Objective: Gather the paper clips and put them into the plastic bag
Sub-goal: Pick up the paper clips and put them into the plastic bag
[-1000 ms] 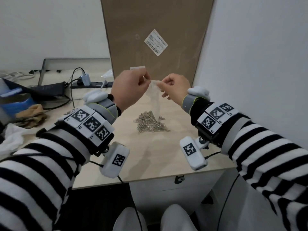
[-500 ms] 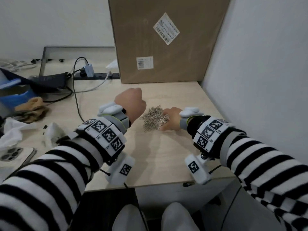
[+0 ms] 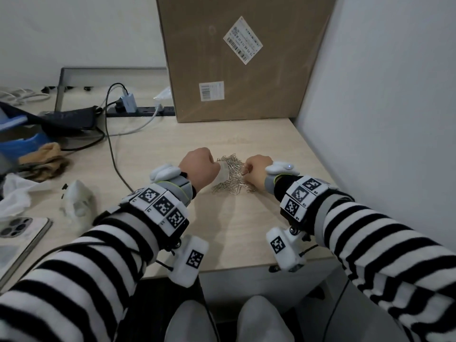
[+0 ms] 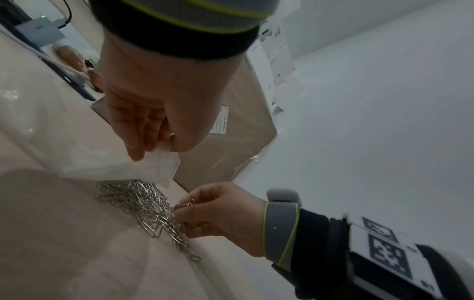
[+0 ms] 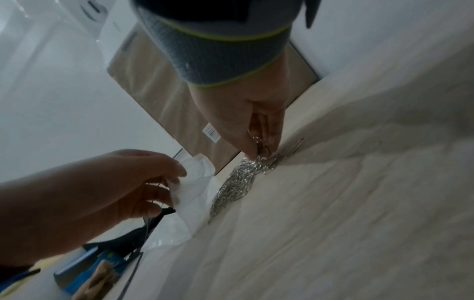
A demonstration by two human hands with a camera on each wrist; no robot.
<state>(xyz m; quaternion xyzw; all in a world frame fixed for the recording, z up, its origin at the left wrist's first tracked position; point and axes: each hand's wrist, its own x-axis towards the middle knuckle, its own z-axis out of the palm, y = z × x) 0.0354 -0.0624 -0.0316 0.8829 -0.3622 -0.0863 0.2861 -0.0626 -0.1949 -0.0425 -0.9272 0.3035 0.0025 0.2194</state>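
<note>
A heap of silver paper clips [image 3: 230, 175] [image 4: 139, 200] [image 5: 238, 178] lies on the light wooden desk [image 3: 234, 230]. My left hand [image 3: 199, 167] [image 4: 151, 121] [image 5: 110, 188] pinches the rim of a small clear plastic bag [image 3: 223, 172] [image 4: 123, 162] [image 5: 195, 184], which hangs down against the left side of the heap. At the heap's right side my right hand [image 3: 255, 172] [image 4: 218, 215] [image 5: 252, 130] pinches a few clips between thumb and fingertips.
A big cardboard box [image 3: 241, 58] stands behind the heap against a white wall [image 3: 382, 107] on the right. Cables, a power strip [image 3: 138, 111], a crumpled bag [image 3: 77, 204], a phone [image 3: 17, 233] and cloths lie to the left.
Both hands came down from chest height to the desk. The left brought the bag to the heap's left side; the right now pinches clips at its right side.
</note>
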